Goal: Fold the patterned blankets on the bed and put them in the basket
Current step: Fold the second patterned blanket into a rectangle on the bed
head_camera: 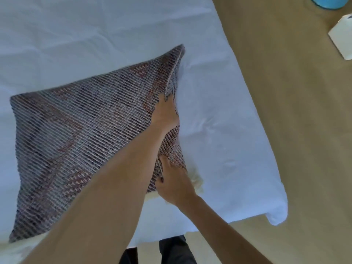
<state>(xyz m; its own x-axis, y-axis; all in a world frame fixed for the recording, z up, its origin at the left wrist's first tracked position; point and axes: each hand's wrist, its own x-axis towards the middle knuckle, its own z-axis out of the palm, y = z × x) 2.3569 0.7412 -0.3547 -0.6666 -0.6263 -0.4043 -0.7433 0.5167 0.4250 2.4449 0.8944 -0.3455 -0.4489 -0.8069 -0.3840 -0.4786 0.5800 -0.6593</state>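
Observation:
A patterned blanket [80, 141], woven in grey, blue and dull red stripes, lies folded into a rough diamond on the white bed sheet [219, 130]. My left hand [164, 115] reaches across it and pinches its raised right edge, fingers hidden in the cloth. My right hand [174, 180] grips the same edge lower down, near the blanket's near right corner, thumb on top. The edge between the two hands stands lifted off the sheet. No basket is in view.
The bed's corner [274, 216] ends at the right, with tan floor [295, 130] beyond. A white box [342, 37] and a blue round object [327, 1] sit on the floor at the top right. My dark trouser legs [171, 252] stand against the bed's near edge.

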